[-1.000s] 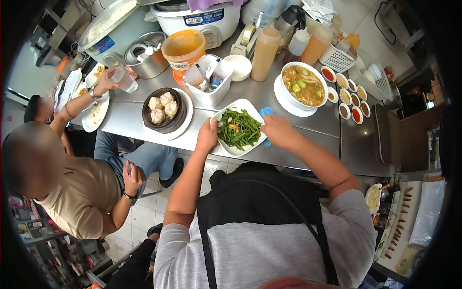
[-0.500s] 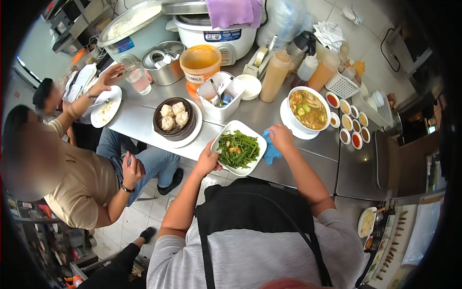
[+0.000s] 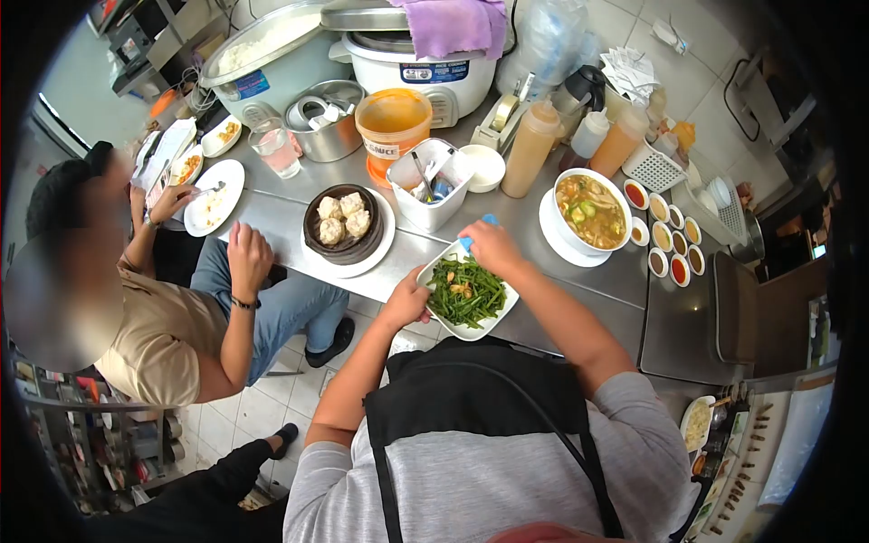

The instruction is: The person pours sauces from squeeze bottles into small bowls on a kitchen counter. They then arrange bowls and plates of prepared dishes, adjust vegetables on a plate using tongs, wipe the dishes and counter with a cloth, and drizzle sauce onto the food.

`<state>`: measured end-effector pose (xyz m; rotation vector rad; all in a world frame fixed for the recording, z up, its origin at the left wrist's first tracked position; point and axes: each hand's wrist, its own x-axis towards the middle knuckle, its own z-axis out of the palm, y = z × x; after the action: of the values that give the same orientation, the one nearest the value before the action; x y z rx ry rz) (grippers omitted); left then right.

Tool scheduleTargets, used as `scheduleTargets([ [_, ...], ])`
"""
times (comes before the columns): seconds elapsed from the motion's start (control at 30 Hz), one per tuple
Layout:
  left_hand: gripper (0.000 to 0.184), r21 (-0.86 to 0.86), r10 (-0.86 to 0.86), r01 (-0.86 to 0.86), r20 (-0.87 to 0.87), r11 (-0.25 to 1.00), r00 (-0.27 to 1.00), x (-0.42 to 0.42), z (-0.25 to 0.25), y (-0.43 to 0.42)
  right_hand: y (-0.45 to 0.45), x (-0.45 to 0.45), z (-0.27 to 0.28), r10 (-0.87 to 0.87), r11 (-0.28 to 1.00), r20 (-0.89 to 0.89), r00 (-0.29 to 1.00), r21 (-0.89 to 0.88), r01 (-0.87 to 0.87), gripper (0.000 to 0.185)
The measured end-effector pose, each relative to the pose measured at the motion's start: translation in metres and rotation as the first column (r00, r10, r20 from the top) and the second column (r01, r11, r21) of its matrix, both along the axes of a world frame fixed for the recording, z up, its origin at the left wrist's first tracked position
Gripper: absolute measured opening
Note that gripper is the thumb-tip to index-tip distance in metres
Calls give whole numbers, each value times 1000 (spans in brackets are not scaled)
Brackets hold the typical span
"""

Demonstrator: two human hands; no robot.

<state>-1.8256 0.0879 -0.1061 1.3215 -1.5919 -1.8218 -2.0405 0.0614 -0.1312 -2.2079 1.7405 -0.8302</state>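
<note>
A white square dish (image 3: pixel 490 327) of green vegetables (image 3: pixel 465 291) is in front of me at the counter's near edge. My left hand (image 3: pixel 407 297) grips its left side, fingers wrapped round the rim. At the dish's far rim, my right hand (image 3: pixel 490 248) is closed on a blue cloth (image 3: pixel 490 220), of which only small bits show past the fingers. Left of the dish, a dark steamer basket (image 3: pixel 315 236) with several dumplings (image 3: pixel 343 217) rests on a white plate (image 3: pixel 387 230). To the right stands a bowl of soup (image 3: pixel 593 210) on a white saucer.
Sauce cups (image 3: pixel 680 270) cluster at the right. Squeeze bottles (image 3: pixel 532 149), a white utensil tub (image 3: pixel 429 215), an orange sauce tub (image 3: pixel 392 120) and a rice cooker (image 3: pixel 421 77) line the back. A seated person (image 3: pixel 195 317) is at the left, near a plate (image 3: pixel 233 185).
My right hand has moved left with the blue cloth, from the counter beside the dish to its far rim. The seated person's raised hand has come down to the plate; their other hand has risen.
</note>
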Motion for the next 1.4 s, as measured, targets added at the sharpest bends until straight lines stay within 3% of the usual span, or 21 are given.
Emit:
scheduleTargets([
  [0.07, 50, 9, 20, -20, -1, 1000, 1000, -2, 5, 1, -9, -3, -3, -170, 973, 212, 962, 194, 129, 17],
  [0.17, 50, -19, -26, 24, -68, 1000, 997, -1, -9, -5, -19, -15, 7, -105, 982, 359, 927, 183, 41, 18],
  [0.33, 52, -60, -132, 133, 23, 989, 991, -10, -5, -8, -22, -1, 7, 274, 885, 105, 956, 361, -293, 17],
  [0.4, 53, -66, -153, 151, -12, 986, 988, -9, -1, -11, -25, -14, 25, 171, 762, 431, 886, 513, -396, 19],
  [0.5, 53, -37, -174, 171, -90, 985, 981, -8, 14, -9, -16, -35, 37, -227, 586, 813, 536, 553, -592, 21],
  [0.57, 53, -5, -176, 176, -116, 984, 978, -13, 24, -6, -15, -41, 19, -379, 576, 892, 246, 436, -692, 23],
  [0.6, 55, -13, -152, 151, -144, 988, 978, -17, 24, -4, -11, -32, 13, -536, 495, 844, -19, 296, -817, 25],
  [0.63, 55, -17, -112, 111, -146, 994, 983, -20, 23, -2, 6, -26, 6, -483, 514, 842, -240, 51, -856, 32],
  [0.7, 55, -30, -32, 28, -156, 999, 987, -26, 23, -1, 52, 9, 49, -481, 700, 804, -351, 111, -706, 46],
  [0.77, 53, -45, 6, -16, -234, 999, 972, -27, 22, 0, 53, -6, -17, -422, 747, 763, -490, -14, -665, 41],
  [0.8, 53, -42, 60, -72, -232, 996, 971, -26, 20, 1, 55, -13, -43, -419, 766, 780, -466, 28, -642, 41],
  [0.83, 54, -45, 111, -125, -230, 991, 967, -27, 18, 1, 56, -15, -53, -256, 821, 903, -345, 14, -571, 43],
  [0.9, 54, -74, 202, -225, -237, 972, 950, -28, 19, 0, 78, -7, -1, -474, 837, 758, -449, 228, -498, 43],
  [0.93, 54, -98, 231, -260, -240, 961, 943, -29, 21, 1, 82, -21, -12, -568, 788, 745, -349, 370, -492, 43],
  [0.97, 54, -118, 260, -294, -241, 948, 935, -28, 21, 2, 82, -33, -10, -539, 782, 754, -375, 283, -555, 38],
  [1.03, 55, -101, 246, -270, -197, 958, 949, -27, 28, 4, 81, -47, -1, -468, 861, 860, -205, 391, -326, 33],
  [1.13, 53, -91, 214, -234, -185, 968, 959, -31, 34, 13, 62, -63, 19, -325, 903, 941, -91, 280, -326, 32],
  [1.17, 52, -63, 205, -221, -189, 973, 960, -34, 37, 18, 54, -70, 20, -323, 892, 942, -94, 269, -363, 34],
  [1.27, 50, 56, 201, -194, -196, 979, 960, -48, 43, 28, 44, -64, 27, -348, 862, 887, -304, 175, -476, 37],
  [1.3, 50, 96, 204, -188, -201, 978, 958, -53, 43, 30, 45, -61, 26, -428, 759, 847, -316, 147, -634, 37],
  [1.4, 52, 68, 261, -252, -212, 965, 942, -66, 30, 28, 68, -30, 11, -442, 814, 822, -358, 200, -546, 39],
])
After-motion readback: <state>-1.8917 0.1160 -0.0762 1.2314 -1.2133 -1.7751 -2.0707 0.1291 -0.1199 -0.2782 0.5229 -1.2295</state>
